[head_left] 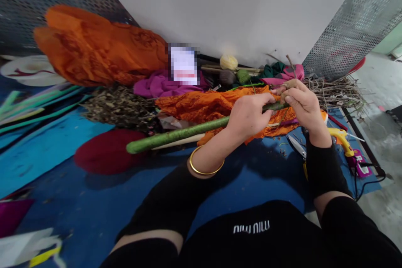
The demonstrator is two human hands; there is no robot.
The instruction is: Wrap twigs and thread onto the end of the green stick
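Observation:
My left hand [248,115] is wrapped round a long green-wrapped stick [179,134] that runs down to the left over the blue mat. My right hand [298,100] pinches the stick's right end, fingers closed on it, with thin dry twigs showing between the fingers. A gold bangle [205,167] sits on my left wrist. Both forearms wear black sleeves. Crumpled orange fabric [201,106] lies just behind the stick.
Scissors [297,146] and a yellow glue gun [342,140] with its cord lie at the right. Dry twigs [336,90], yarn balls [229,63], a large orange bundle [100,52], dried leaves [119,106] and a red felt piece [106,150] surround the blue mat [251,176].

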